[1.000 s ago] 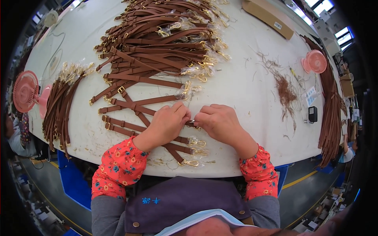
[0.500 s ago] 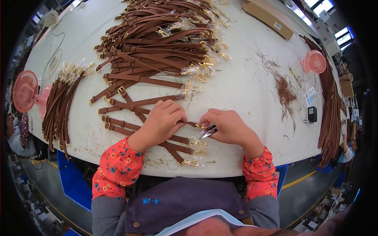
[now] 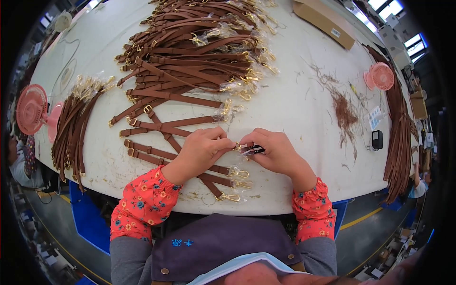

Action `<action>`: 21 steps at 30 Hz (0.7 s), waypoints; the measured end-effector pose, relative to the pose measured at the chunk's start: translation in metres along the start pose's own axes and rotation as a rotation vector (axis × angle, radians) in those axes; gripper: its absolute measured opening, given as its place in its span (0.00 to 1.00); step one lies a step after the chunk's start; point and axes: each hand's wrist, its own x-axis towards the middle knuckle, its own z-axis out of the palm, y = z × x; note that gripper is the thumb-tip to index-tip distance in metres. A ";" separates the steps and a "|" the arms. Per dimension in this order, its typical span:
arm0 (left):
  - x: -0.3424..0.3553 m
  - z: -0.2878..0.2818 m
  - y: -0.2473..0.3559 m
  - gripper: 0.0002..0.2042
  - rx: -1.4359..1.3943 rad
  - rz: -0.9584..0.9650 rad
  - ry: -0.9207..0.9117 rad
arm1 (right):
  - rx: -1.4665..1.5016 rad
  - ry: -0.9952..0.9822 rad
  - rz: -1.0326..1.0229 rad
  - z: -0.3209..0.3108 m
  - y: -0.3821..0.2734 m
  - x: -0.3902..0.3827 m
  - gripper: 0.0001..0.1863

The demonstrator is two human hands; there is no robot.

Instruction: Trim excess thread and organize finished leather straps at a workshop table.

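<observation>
My left hand (image 3: 203, 151) is closed, its thumb and fingers pinching the end of a brown strap; most of that strap is hidden by the hand. A small gold metal fitting (image 3: 238, 146) shows between my two hands. In my closed right hand (image 3: 278, 151) are small thread snips (image 3: 252, 150) with black handles, their blades pointing left just below the fitting. My right fingertips are at the fitting too. Beneath my left hand lie several brown straps (image 3: 153, 151) with gold buckles. Their gold snap hooks (image 3: 231, 197), partly in clear plastic, lie below the snips.
A large pile of brown straps (image 3: 190, 61) covers the table's far middle. Left are a strap bundle (image 3: 73, 128) and a pink fan (image 3: 31, 109). Right are thread scraps (image 3: 343, 109), a black adapter (image 3: 376, 139), another pink fan (image 3: 381, 76) and long straps (image 3: 399, 142). A cardboard box (image 3: 324, 23) lies at the back.
My left hand has moved slightly right and nearer to me, closing the gap to my right hand. The snips have turned more level, and less strap shows between the hands.
</observation>
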 end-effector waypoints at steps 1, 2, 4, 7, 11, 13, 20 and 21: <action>0.000 0.002 -0.002 0.10 -0.021 0.017 0.009 | -0.029 0.006 0.018 -0.001 -0.001 0.000 0.13; 0.000 0.003 -0.003 0.11 -0.043 0.034 0.018 | -0.029 0.006 0.018 0.000 0.000 0.001 0.13; -0.001 0.004 -0.002 0.11 -0.078 -0.075 0.029 | -0.093 -0.068 0.020 0.002 0.000 0.001 0.16; 0.003 -0.004 0.002 0.10 -0.283 -0.423 0.014 | -0.088 -0.120 0.029 0.000 -0.002 0.001 0.14; 0.005 -0.008 -0.002 0.14 -0.723 -0.600 0.338 | -0.129 -0.129 0.026 -0.002 -0.003 0.002 0.14; 0.003 -0.013 -0.005 0.16 -0.732 -0.519 0.285 | -0.058 -0.043 0.041 -0.002 -0.005 0.002 0.15; -0.001 -0.016 0.003 0.13 -0.317 -0.130 -0.052 | -0.174 0.111 -0.031 0.003 -0.003 0.005 0.09; -0.002 -0.014 0.002 0.13 -0.318 -0.132 -0.052 | -0.228 0.118 -0.057 0.005 -0.004 0.006 0.08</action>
